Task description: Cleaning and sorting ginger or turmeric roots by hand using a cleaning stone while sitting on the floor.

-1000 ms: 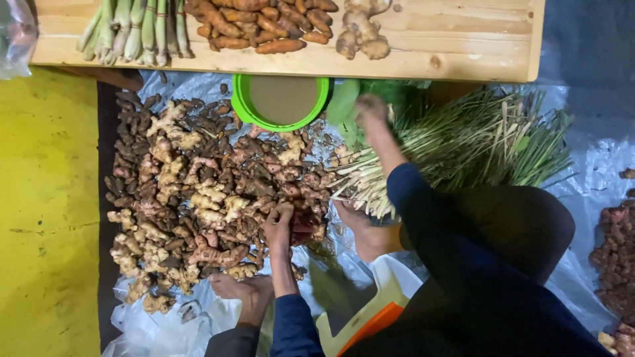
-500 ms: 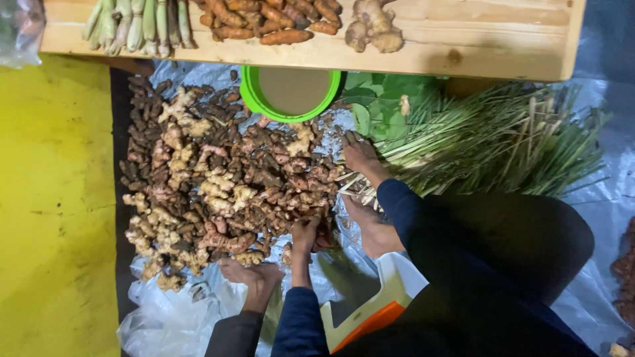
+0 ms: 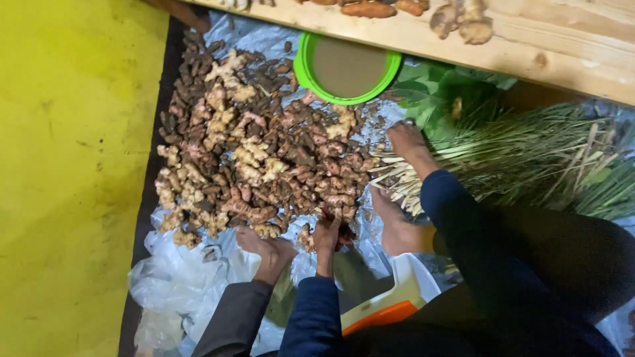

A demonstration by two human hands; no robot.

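Roots: a mixed heap of pale and dark knobbly pieces, lying centre frame on a plastic sheet.

Left hand is working at the heap's lower edge, having drawn back from deeper in the pile. Its fingers are curling down among dark pieces. Cannot tell whether they are actually clasping one.

Right hand is lying on the pale cut ends of the lemongrass, right of the heap. It has come down from the leaves by the bowl. The palm is facing down and the fingers are not wrapping any stalk, so it is gripping nothing. The two hands are now working separate spots, one on roots and one on stalks.

Another person's hand, grey-sleeved, is picking at the heap's lower edge just left of the left hand.

A bare foot is planted between heap and stalks. The green bowl is sitting at the heap's top edge. A plank is crossing the upper frame.
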